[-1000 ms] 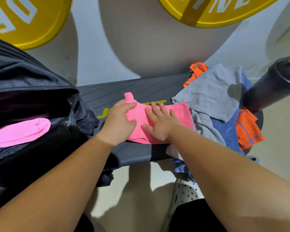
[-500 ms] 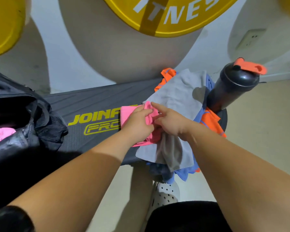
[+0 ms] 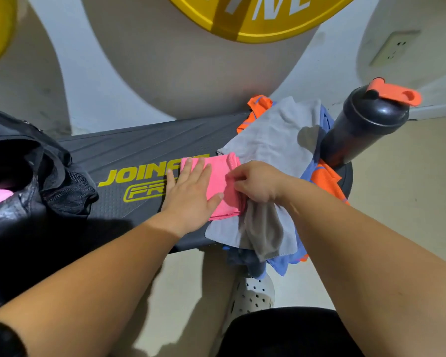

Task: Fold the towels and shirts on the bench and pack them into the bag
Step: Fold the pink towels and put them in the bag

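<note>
A gym. A yellow weight plate [image 3: 255,19] sits behind a black workout bench [image 3: 144,148] bearing a shaker bottle [image 3: 366,124]

The folded pink cloth towel [image 3: 220,180] looks soft and matt, the dark grey bench top [image 3: 144,148] is ribbed and matt (dotted grain nearer me), the black plastic shaker bottle [image 3: 366,124] is pretty glossy.

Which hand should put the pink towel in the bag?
Probably the left hand: it lies flat on the pink towel, and the bag sits to its left. The right hand pinches the towel's far edge, away from the bag.
</note>
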